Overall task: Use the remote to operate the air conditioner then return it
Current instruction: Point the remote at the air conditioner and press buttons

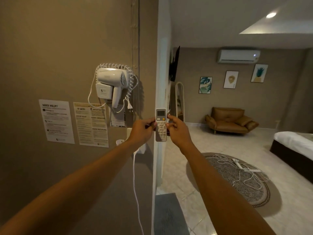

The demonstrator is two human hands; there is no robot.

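Observation:
A white remote (161,116) with a small screen and an orange button stands upright against the white wall edge (161,73). My left hand (141,131) pinches its left side. My right hand (177,131) holds its right side, fingers on the keypad. Its lower part is partly hidden by my fingers, and whether it sits in a holder cannot be told. The white air conditioner (238,56) hangs high on the far wall with a small light lit.
A white hair dryer (111,83) hangs on the brown wall to the left, above paper notices (91,124) and a white cable (135,184). The room holds a brown sofa (230,120), a bed corner (294,143) and a round rug (237,178) with loose cables.

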